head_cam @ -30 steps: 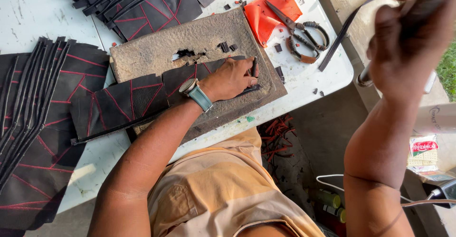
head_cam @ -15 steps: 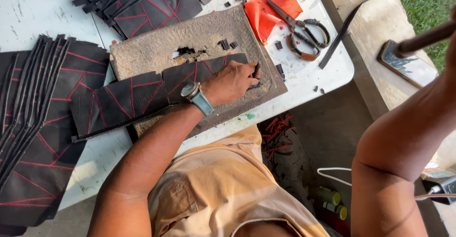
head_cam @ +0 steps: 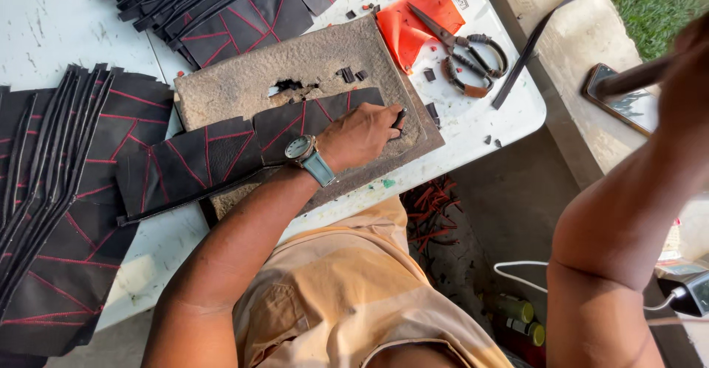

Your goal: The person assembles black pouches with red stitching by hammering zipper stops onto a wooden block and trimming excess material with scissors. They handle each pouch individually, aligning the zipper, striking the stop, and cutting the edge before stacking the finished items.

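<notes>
My left hand (head_cam: 362, 135), with a blue-strapped watch (head_cam: 306, 154) on the wrist, presses on the right end of a black leather piece with red stitching (head_cam: 221, 154). Its fingers are closed around a small dark metal punch (head_cam: 399, 119) that stands on the leather. The leather lies across a worn, pitted brown board (head_cam: 310, 62). My right hand (head_cam: 687, 80) is raised at the right edge of view and grips a dark wooden tool handle (head_cam: 635, 80); the tool's head is out of view.
Stacks of black, red-stitched leather pieces lie at the left (head_cam: 59, 213) and at the top (head_cam: 221, 6) of the white table (head_cam: 59, 21). Scissors (head_cam: 465, 50) rest on an orange sheet (head_cam: 413, 25). A phone (head_cam: 628, 106) lies on the concrete ledge; red offcuts (head_cam: 432, 217) are on the floor.
My raised right arm has swung from in front of the view out to the right edge, still gripping the handle. My left hand stays on the leather with the punch.
</notes>
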